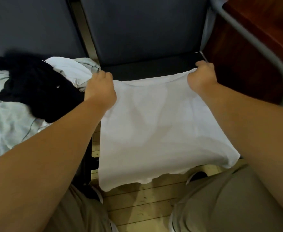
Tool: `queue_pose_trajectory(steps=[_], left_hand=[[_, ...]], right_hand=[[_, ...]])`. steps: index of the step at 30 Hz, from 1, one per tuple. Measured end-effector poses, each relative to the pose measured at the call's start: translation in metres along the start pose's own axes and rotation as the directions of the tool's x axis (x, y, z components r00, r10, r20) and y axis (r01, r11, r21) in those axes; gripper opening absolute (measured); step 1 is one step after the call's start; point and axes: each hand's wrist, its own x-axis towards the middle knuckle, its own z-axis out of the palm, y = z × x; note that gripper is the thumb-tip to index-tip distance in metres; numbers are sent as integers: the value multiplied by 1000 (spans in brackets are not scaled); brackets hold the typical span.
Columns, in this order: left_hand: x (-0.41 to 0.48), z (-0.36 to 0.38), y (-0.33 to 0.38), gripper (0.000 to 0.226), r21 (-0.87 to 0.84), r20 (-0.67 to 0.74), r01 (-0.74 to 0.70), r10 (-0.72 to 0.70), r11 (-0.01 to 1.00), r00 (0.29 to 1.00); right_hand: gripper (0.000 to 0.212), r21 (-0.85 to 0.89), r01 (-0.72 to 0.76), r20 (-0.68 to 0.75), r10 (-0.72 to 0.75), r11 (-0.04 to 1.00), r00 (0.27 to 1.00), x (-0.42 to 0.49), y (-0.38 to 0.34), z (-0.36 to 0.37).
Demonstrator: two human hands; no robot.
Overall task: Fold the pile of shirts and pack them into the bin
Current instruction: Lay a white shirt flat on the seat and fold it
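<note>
- The left hand (100,87) sits at about 10 o'clock from the middle of the view. Its fingers are curled down over the far left corner of a white shirt (154,131), gripping the cloth.
- The right hand (202,76) is at about 1 o'clock, clenched on the far right corner of the same shirt, with the fabric bunched under its fingers.
- Between the two hands the far edge of the white shirt hangs in a shallow sag. The rest of the shirt runs toward 6 o'clock, lies over the dark surface (154,67), and its near hem drops past the front edge above the wooden floor (145,206).
- Faint darker shapes show through the white cloth. I cannot tell what they are.
- The pile of shirts (11,118) lies on the neighbouring seat at 9 o'clock, just beside the left hand. It is crumpled pale cloth with a black garment (36,91) heaped on top.
- A dark padded backrest (145,27) stands upright at 12 o'clock, behind the surface.
- A grey tube (271,56) curves down the 2 o'clock side in front of red-brown wood (254,39).
- Beige shorts (221,198) show at 5 and 7 o'clock, under the forearms.
</note>
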Motion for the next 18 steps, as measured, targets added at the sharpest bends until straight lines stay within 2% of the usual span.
queue_pose_trajectory(steps=[2, 5, 7, 11, 15, 18], left_hand=[[-9, 0, 18, 35, -94, 95, -59, 68, 994, 993], [-21, 4, 45, 45, -216, 208, -79, 125, 973, 970], [-24, 10, 57, 51, -262, 206, -97, 154, 960, 966], [-23, 21, 64, 42, -299, 111, -240, 283, 924, 953], [-13, 30, 63, 49, -297, 134, -247, 297, 922, 946], [2, 35, 60, 64, -209, 217, -132, 178, 969, 960]], right_hand=[[44, -146, 107, 56, -100, 983, 993, -12, 0, 3], [36, -274, 213, 176, -169, 938, 970, -36, -2, 8], [36, -311, 336, 252, -263, 889, 931, -48, 1, 16], [39, -345, 545, 387, -413, 764, 824, -62, 5, 30], [56, -412, 605, 480, -402, 681, 780, -62, 0, 40], [67, -498, 531, 477, -294, 686, 828, -44, 0, 45]])
